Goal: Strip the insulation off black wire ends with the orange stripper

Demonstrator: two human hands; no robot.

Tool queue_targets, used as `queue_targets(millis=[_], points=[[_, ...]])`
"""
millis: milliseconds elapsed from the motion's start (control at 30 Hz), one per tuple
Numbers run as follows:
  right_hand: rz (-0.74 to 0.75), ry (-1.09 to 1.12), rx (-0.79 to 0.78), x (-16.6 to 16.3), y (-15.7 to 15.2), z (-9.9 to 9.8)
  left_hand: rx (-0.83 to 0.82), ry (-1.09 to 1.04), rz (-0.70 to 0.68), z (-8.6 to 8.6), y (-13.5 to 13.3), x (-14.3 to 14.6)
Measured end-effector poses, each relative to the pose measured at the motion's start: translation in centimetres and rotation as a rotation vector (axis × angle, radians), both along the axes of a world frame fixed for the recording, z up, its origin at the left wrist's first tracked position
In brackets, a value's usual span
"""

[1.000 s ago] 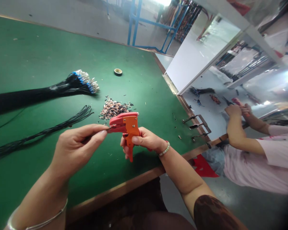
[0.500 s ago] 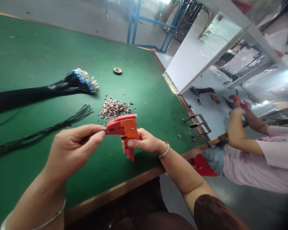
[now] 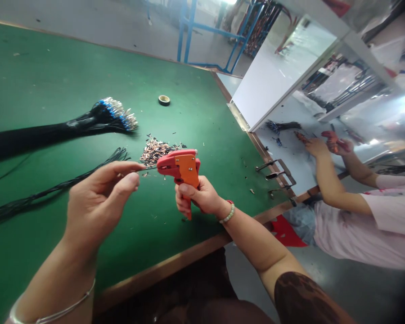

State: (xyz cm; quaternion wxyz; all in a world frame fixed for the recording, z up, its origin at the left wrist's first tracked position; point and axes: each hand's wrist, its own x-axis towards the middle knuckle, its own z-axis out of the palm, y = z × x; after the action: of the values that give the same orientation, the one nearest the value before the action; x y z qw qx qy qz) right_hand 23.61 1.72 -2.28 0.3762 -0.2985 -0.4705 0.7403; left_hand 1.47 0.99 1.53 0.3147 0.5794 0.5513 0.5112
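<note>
two hands are at work here, with one tool between them. the left hand [image 3: 101, 202] pinches a single black wire [image 3: 145, 169] between thumb and forefinger, a firm grip, and the wire's far end runs into the jaws of the wire stripper [image 3: 182, 167]. the right hand [image 3: 199, 198] is closed round that stripper, its fingers [image 3: 183, 202] wrapped about the handle, and holds it up above the green worktop [image 3: 87, 58] without touching it. the stripper has a red body and an orange side plate, with its jaws pointing left.

on the worktop lie one thick bundle of black wires [image 3: 54, 130] ending in a spray of metal terminals with blue collars [image 3: 116, 112], one looser bunch of thin black wires [image 3: 64, 193] passing just under the left hand, and one heap of copper-coloured wire scraps [image 3: 155, 152] just behind the stripper. one roll of tape [image 3: 164, 100] lies flat, well apart from them. three metal brackets [image 3: 275, 175] sit at the worktop's right edge.

a thin bangle [image 3: 54, 310] circles the left wrist and a beaded bracelet [image 3: 227, 213] the right, above which shows a brown patterned sleeve [image 3: 300, 297]. off to the right sits a co-worker in a pink top [image 3: 357, 229] — two hands, one [image 3: 317, 147] open and reaching forward, the other [image 3: 340, 146] on a red tool [image 3: 330, 140].
</note>
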Motion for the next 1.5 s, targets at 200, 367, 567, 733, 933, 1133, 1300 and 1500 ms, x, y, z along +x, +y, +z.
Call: queue_targets(millis=[200, 367, 567, 733, 933, 1133, 1300, 1500], points=[[-0.053, -0.006, -0.035, -0.3, 0.0, -0.1, 0.021, 0.039, 0.019, -0.4, 0.3, 0.3], [-0.072, -0.035, -0.061, -0.8, -0.4, -0.5, 0.076, 0.117, -0.035, -0.7, 0.4, 0.3], [-0.017, -0.049, -0.048, -0.7, -0.4, -0.6, 0.182, 0.144, -0.096, -1.2, 0.8, 0.4], [-0.009, -0.069, 0.125, 0.0, 0.2, -0.5, 0.25, 0.123, -0.054, -1.3, 0.9, 0.3], [-0.132, -0.197, 0.326, 1.5, 1.1, -0.2, 0.261, 0.109, 0.013, -1.3, 0.9, 0.3], [-0.018, -0.335, 0.354, 2.4, 1.5, 1.0, 0.301, 0.227, -0.011, -1.7, 1.2, 0.2], [-0.012, -0.289, 0.285, 2.7, 1.6, 0.8, 0.319, 0.279, 0.03, -2.3, 1.3, 0.2], [0.097, -0.173, 0.148, 2.2, 1.6, 0.3, 0.399, 0.326, 0.023, -2.5, 1.4, -0.1]])
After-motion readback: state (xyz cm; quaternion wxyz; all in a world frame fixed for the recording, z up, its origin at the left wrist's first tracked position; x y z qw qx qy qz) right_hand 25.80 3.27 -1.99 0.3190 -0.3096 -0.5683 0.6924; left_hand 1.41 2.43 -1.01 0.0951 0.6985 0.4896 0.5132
